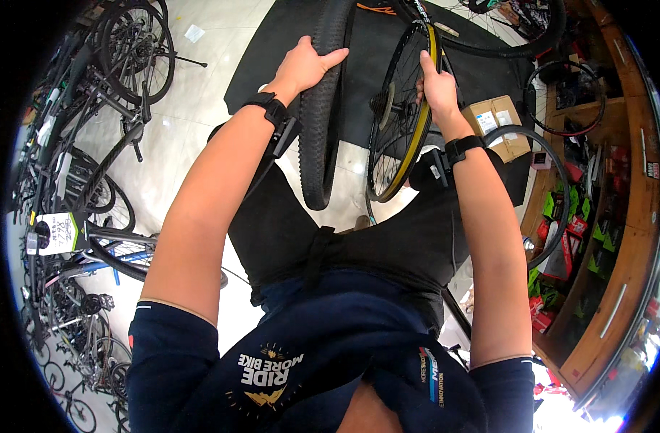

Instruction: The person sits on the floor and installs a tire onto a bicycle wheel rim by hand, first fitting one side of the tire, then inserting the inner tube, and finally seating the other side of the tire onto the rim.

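Observation:
A black knobby bicycle tire stands upright in front of me, off any rim. My left hand grips its left side near the top, thumb laid across the tread. To the right of it, a bare bicycle wheel also stands upright, with a yellow strip around its rim and a dark cassette at the hub. My right hand is closed around the rim's right side, thumb along the yellow strip. Tire and wheel are apart where both show. Both wrists carry black strapped devices.
A black mat lies ahead on pale floor tiles. At the right are an opened cardboard box, a loose black tire and wooden shelving with packaged goods. Several bicycles crowd the left. Another wheel lies at the far right.

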{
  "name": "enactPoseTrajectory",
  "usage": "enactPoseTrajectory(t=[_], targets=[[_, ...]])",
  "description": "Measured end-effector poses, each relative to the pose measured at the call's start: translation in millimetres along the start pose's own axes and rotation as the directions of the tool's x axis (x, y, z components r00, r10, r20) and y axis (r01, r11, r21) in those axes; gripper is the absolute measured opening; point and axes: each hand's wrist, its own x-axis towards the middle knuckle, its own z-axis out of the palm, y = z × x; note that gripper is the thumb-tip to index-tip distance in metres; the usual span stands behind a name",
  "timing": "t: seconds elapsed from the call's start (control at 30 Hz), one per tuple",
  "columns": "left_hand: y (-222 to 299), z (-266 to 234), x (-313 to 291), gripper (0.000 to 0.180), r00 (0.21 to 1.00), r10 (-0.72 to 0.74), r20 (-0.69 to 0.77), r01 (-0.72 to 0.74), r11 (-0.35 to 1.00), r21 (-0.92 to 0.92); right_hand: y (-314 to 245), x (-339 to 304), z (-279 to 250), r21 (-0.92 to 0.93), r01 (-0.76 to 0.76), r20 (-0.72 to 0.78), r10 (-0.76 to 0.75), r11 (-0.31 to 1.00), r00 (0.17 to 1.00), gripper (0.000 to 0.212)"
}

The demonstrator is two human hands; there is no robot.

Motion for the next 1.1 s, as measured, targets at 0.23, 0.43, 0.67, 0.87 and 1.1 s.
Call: enactPoseTrajectory(t=[0.23,0.43,0.67,0.87,1.1], targets=[[-1,-5,11,0.098,0.998,0.055,0.029,-0.053,0.995,-0.082,-2,7,9,-0.012,-0.034,0.002,0.034,0.999,0.999,0.054],[-27,-18,0,0.099,0.994,0.096,-0.053,-0.102,0.987,-0.121,-2,28,-38,0.027,-0.149,0.067,0.146,0.989,0.987,0.056],[-69,-28,4,0.088,0.991,0.115,-0.065,-0.128,0.955,-0.268,9,38,-90,0.151,-0.221,0.103,0.207,0.964,0.973,0.057],[-76,-34,5,0.077,0.996,0.090,0.023,-0.072,0.904,-0.422,31,62,-139,0.152,-0.232,0.255,0.189,0.961,0.948,0.057],[-63,-49,3,0.059,0.993,0.076,0.095,-0.014,0.847,-0.531,27,66,-142,0.151,-0.261,0.152,0.238,0.953,0.959,0.054]])
